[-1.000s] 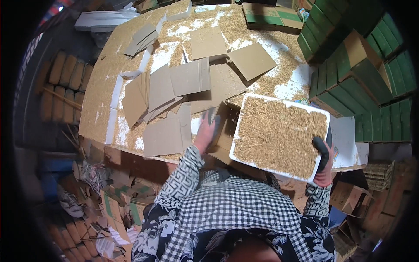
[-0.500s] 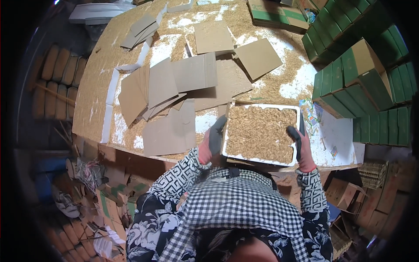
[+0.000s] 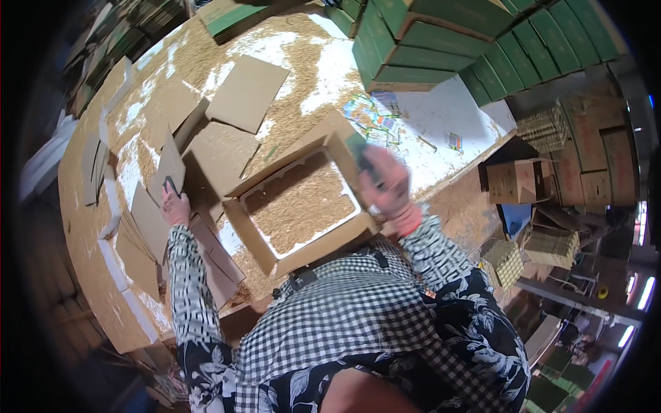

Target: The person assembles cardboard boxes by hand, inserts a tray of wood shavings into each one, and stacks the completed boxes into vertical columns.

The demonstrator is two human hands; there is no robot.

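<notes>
An open cardboard box [image 3: 256,236] stands at the table's near edge, its flaps spread. Inside it sits a white foam tray [image 3: 337,168] filled with brown, husk-like loose material [image 3: 296,203]. To the left of the box, my left hand [image 3: 175,206] is closed on the edge of a flat cardboard sheet [image 3: 169,162], which tilts up from the loose sheets around it. My right hand [image 3: 387,184], gloved with a dark palm and fingers, is beside the box's right flap. Motion smears its fingers, so whether it touches the flap does not show.
More cardboard sheets [image 3: 248,93] lie across the husk-strewn table [image 3: 89,275]. Green boxes [image 3: 427,51] are stacked at the far right. Small colourful packets [image 3: 372,117] are scattered in front of them. White strips [image 3: 113,265] run along the left side. Brown cartons [image 3: 520,182] stand beyond the right edge.
Both hands have let go of the filled tray, which now sits lower, within the box walls. My left hand has moved left to a cardboard sheet. The view has turned to the right.
</notes>
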